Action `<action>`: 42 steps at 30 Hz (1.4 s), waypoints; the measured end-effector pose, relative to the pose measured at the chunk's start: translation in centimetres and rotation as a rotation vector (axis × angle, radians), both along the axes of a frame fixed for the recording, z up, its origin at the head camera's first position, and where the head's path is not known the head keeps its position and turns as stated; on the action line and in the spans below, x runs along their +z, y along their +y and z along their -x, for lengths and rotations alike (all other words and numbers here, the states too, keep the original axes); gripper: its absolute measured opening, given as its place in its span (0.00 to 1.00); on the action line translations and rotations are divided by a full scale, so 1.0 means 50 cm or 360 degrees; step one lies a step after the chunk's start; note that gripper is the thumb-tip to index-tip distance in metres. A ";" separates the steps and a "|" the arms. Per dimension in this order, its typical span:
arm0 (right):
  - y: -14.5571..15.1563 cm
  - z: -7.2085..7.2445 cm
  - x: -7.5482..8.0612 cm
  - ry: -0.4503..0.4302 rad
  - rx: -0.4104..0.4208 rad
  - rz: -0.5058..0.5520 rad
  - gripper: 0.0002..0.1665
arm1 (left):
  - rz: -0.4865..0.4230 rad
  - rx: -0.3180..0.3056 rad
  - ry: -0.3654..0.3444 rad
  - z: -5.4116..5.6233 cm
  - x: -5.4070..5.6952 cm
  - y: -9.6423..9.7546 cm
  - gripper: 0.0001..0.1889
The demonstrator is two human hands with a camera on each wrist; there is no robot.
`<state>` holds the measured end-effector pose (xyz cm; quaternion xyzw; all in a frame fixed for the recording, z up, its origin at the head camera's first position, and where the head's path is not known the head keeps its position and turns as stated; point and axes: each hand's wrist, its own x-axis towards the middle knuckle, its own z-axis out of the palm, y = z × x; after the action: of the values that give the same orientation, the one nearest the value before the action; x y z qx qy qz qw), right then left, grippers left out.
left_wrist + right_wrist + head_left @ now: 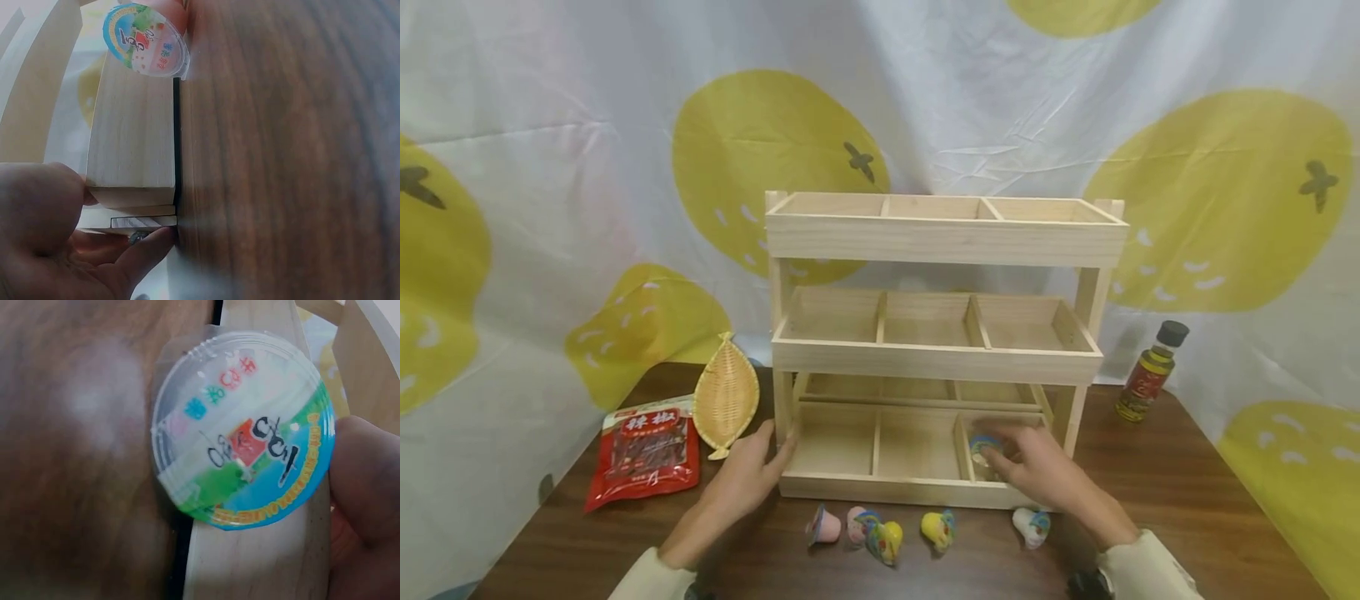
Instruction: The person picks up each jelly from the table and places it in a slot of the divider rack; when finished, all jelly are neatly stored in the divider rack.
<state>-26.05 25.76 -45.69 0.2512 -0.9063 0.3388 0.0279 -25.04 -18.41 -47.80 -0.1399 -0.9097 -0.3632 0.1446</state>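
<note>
A three-tier wooden shelf (936, 360) with divided trays stands in the middle of the table. At its lower left corner my left hand (747, 473) grips the frame, thumb on one side and fingers on the other. My right hand (1037, 463) reaches into the bottom right compartment, its fingers at a jelly cup (983, 450) with a blue-edged lid. Blur hides whether they still pinch it. Before the shelf lie a pink jelly cup (827, 527), a pink and yellow pair, a yellow one (936, 530) and a white one (1030, 527). A printed lid (244, 431) fills the right wrist view.
To the left lie a red packet of dried chillies (647, 454) and a leaf-shaped woven basket (726, 398). An oil bottle (1147, 379) with a black cap stands at the right. Behind hangs a white cloth (970, 108) with yellow fruit prints.
</note>
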 end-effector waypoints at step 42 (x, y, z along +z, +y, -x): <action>0.009 0.004 0.002 0.0095 0.0214 -0.0028 0.28 | 0.0069 -0.0005 -0.0047 0.000 0.007 -0.003 0.16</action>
<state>-26.23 26.21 -45.57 0.3216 -0.8891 0.3244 0.0299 -25.06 -18.58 -47.47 -0.1391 -0.9192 -0.3457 0.1277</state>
